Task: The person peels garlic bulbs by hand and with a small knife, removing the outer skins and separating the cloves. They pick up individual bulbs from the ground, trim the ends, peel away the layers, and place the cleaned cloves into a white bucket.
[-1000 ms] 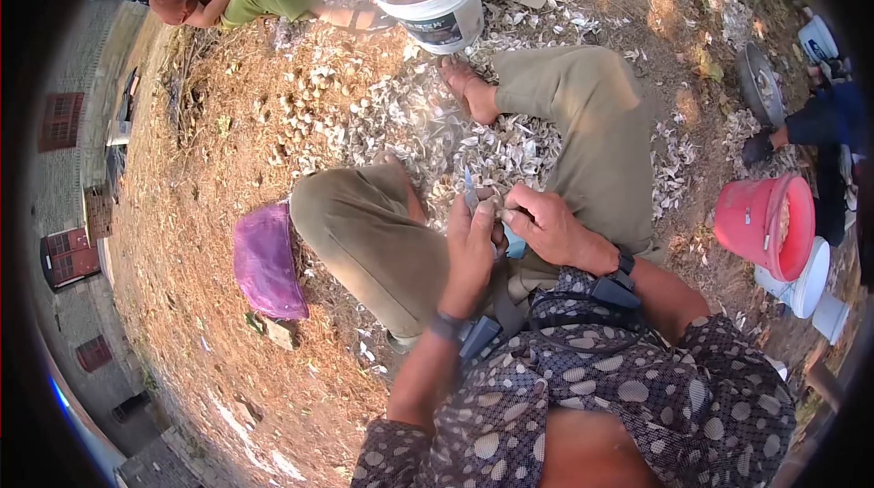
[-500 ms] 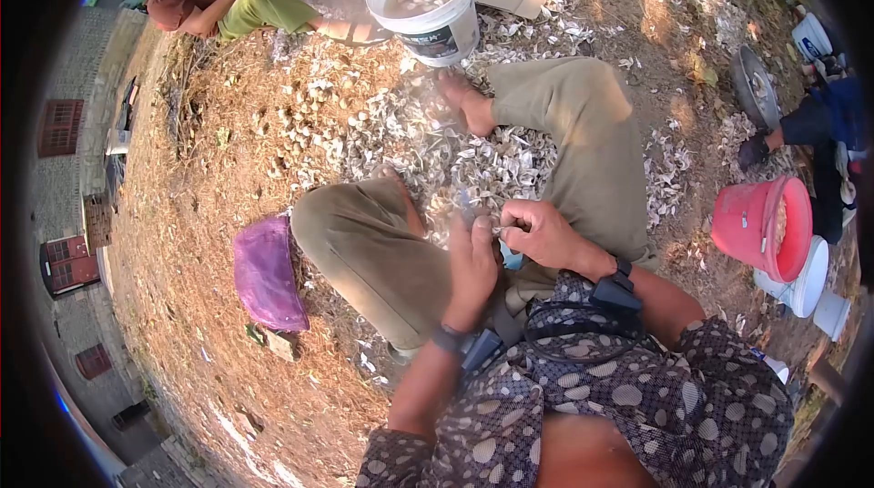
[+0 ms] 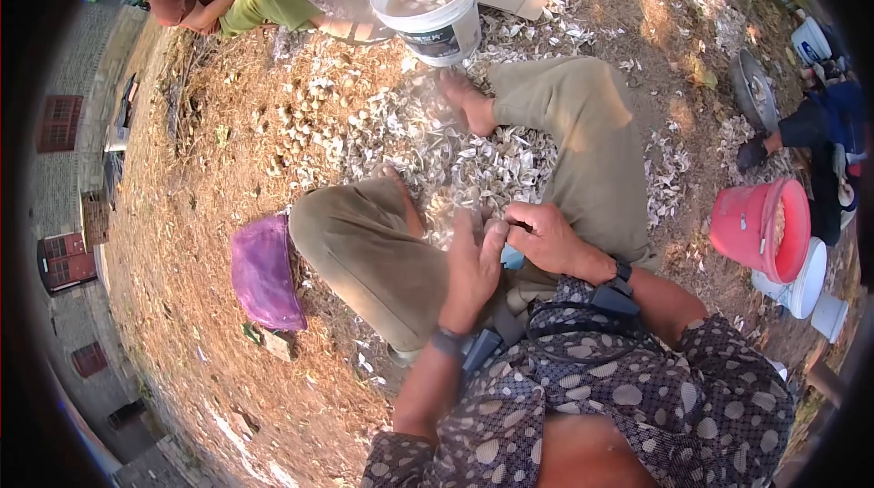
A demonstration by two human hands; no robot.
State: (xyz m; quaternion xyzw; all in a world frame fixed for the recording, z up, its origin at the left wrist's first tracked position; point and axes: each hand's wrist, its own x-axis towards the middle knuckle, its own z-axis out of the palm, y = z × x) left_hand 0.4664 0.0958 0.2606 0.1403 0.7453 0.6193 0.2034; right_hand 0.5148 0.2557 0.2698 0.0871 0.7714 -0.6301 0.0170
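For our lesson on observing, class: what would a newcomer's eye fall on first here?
Probably the bright pink bucket, standing on the ground at the right. Next, the white bucket of pale pieces beyond the wearer's bare foot, and the purple sack beside the bent knee at the left.

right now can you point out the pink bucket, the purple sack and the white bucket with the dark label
pink bucket (image 3: pixel 736 231): head view, outer wall
purple sack (image 3: pixel 266 274): head view, middle of its upper surface
white bucket (image 3: pixel 467 24): head view, outer wall
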